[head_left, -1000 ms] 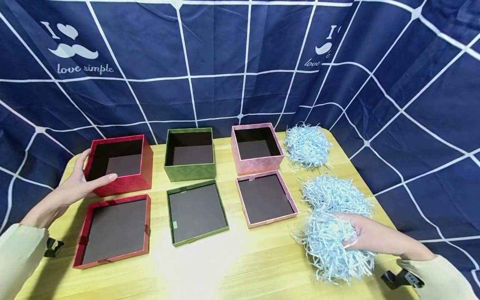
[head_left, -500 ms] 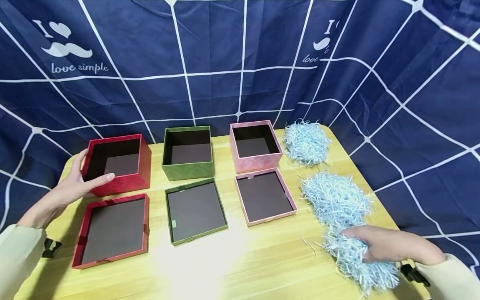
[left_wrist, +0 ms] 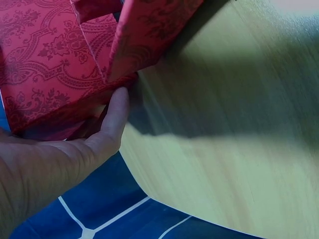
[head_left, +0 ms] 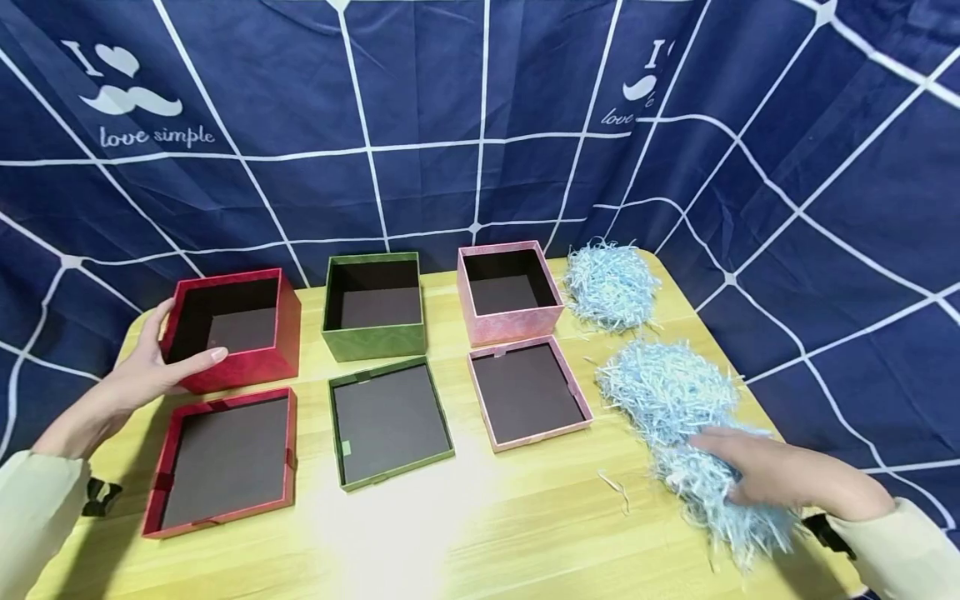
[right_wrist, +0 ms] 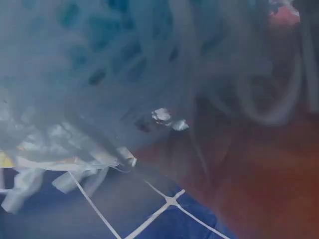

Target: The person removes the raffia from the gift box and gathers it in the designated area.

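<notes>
In the head view my left hand grips the near left corner of an open red box, thumb across its front wall and fingers along its side. The left wrist view shows one finger of that hand against the patterned red box. My right hand curls over a clump of pale blue shredded paper at the table's right side, its fingertips hidden in the strands. Blurred strands fill much of the right wrist view. Just behind lies a second shredded paper pile, meeting the clump.
A green box and a pink box stand open in the back row. In front lie the red lid, green lid and pink lid, insides up. Another shredded paper pile sits at the back right corner.
My right hand has moved right and slightly towards me with the shredded paper, leaving a few loose strands on the table. My left hand has stayed at the red box.
</notes>
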Tool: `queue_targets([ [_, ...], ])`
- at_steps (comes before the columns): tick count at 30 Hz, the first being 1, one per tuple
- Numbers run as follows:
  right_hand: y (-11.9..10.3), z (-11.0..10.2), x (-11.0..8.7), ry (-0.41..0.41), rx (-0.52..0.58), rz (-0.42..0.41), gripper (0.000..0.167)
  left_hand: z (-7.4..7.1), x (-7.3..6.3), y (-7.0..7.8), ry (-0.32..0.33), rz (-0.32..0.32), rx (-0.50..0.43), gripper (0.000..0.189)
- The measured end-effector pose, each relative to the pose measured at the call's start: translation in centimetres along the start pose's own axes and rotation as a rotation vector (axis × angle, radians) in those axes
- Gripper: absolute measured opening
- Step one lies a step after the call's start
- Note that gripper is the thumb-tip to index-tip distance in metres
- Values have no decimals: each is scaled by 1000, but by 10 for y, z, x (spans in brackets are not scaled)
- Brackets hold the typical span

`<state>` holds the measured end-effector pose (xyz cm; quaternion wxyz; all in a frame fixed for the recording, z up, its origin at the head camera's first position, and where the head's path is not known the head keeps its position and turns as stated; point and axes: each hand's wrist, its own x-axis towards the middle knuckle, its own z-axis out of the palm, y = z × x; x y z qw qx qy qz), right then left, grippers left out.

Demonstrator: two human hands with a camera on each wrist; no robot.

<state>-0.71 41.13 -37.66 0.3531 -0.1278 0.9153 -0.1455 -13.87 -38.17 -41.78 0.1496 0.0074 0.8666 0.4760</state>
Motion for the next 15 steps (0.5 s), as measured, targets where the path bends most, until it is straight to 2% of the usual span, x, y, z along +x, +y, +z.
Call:
queue_targets([
  [7, 1, -2, 14, 192, -139, -95, 70, 0, 0, -1, -2, -1, 14, 115],
  [11, -2, 0, 24, 297, -148, -151, 69, 0, 2, 0, -2, 3, 20, 113],
  [15, -5, -1, 35, 360, -122, -151, 71, 0, 2, 1, 6, 6, 24, 113],
])
